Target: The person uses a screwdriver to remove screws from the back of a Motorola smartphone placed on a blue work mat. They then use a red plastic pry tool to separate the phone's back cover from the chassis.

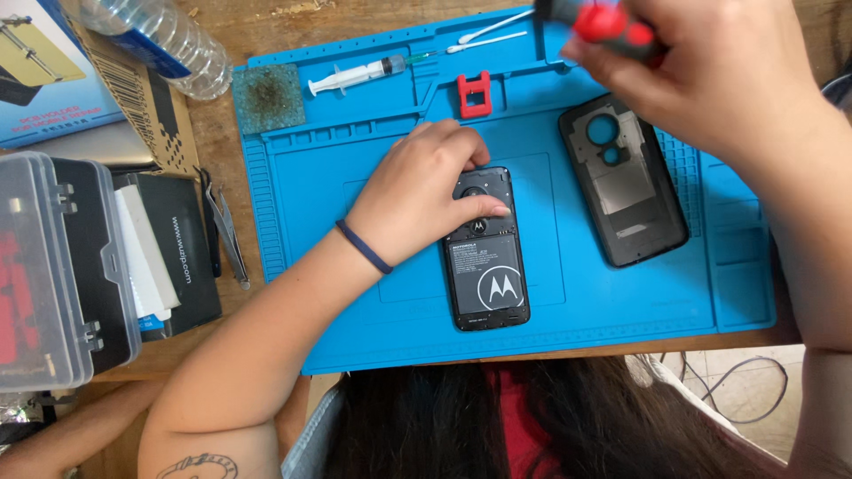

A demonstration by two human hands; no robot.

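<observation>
1. Blue silicone work mat (373, 293) with moulded compartments covers most of the wooden table (213, 133).
2. At the middle of the mat lies a black smartphone with its back cover removed (486, 266), battery side up, lengthwise toward the person.
3. The left hand (426, 195) rests on the top end of the phone, fingers curled loosely over the camera area and thumb laid flat across the body, pressing it down onto the mat. A dark blue band (364, 247) circles that wrist.
4. The right hand (719, 71) is raised above the mat's upper right part, fingers pinched around the red and black handle of a screwdriver (608, 22); its tip is hidden.
5. Just right of the phone, apart from it, lies the detached black plastic back cover (624, 182), inner side up.
6. Along the mat's top edge sit a square grey-green sponge pad (268, 96), a clear plastic syringe (355, 75), two white cotton swabs (488, 34) and a small red plastic clip (475, 95).
7. Left of the mat lie metal tweezers (229, 235), a clear-lidded plastic tool case (53, 266) and a clear water bottle (169, 40).
</observation>
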